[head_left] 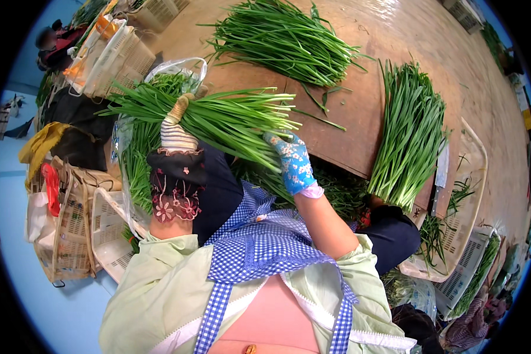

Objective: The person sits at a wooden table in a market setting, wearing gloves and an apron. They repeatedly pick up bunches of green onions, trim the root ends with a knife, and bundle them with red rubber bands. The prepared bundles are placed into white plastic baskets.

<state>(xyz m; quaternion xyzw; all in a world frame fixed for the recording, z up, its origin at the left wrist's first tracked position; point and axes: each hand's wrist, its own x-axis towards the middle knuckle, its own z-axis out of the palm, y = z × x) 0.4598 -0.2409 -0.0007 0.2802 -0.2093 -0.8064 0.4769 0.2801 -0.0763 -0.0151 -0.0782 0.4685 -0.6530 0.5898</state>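
Note:
A bunch of Chinese chives (230, 115) lies level in front of me, leaves to the left and pale stem ends to the right. My left hand (179, 127), in a striped glove under a dark lace cuff, is closed round its middle. At the stem ends, my right hand (290, 159), in a blue flowered glove, has its fingers bent against the lower stems, partly hidden by them. One pile of chives (286, 41) rests at the far side of the wooden board (330, 133). Another pile (408, 133) lies along the board's right side, beside a knife (441, 171).
Left of my knee, a clear plastic bag (124, 153) holds more chives. Plastic baskets (115, 65) stand at the far left, with another basket (109, 227) nearer. A pale tray (475, 206) with loose leaves sits right of the knife. Leaves lie below the board between my knees.

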